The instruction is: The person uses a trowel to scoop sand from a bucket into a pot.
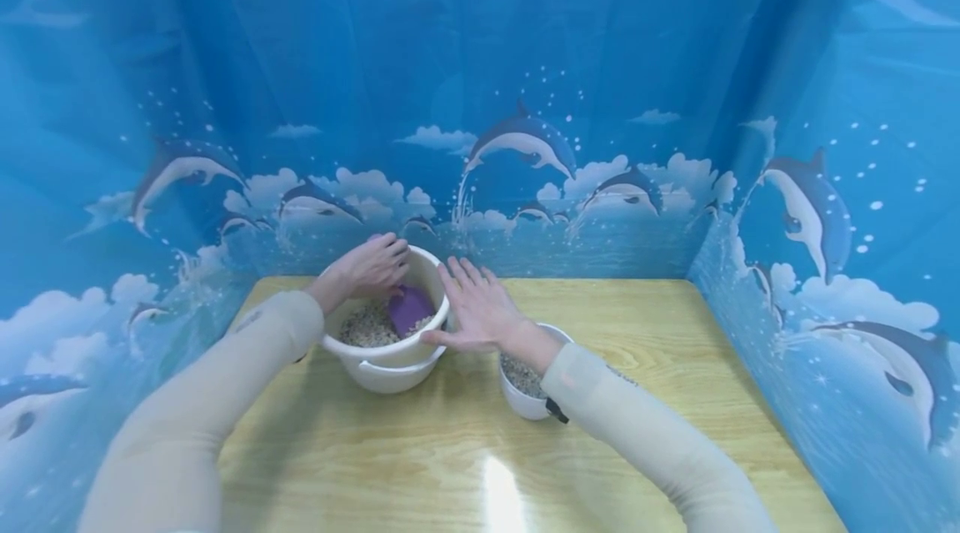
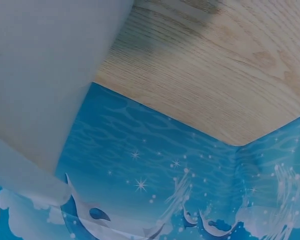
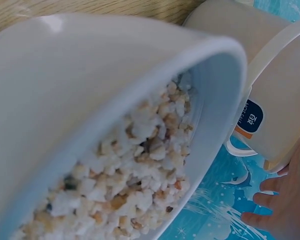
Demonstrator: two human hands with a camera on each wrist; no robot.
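A white bucket (image 1: 390, 383) with a handle stands at the table's left, holding mixed pale gravel (image 1: 367, 326). Over its opening, my left hand (image 1: 372, 266) grips a purple scoop (image 1: 409, 312), whose blade rests down in the gravel. My right hand (image 1: 480, 308) lies against the bucket's right rim with its fingers spread and straight. Beneath the right wrist is a smaller white container (image 1: 525, 409), also holding gravel; the right wrist view shows this gravel (image 3: 135, 170) up close. In the left wrist view, the left hand's grip is out of sight.
The wooden table (image 1: 420, 466) carries both containers. Blue curtains (image 1: 600, 32) printed with dolphins enclose it at the back and sides. A dark label (image 3: 251, 116) is on the bucket's side.
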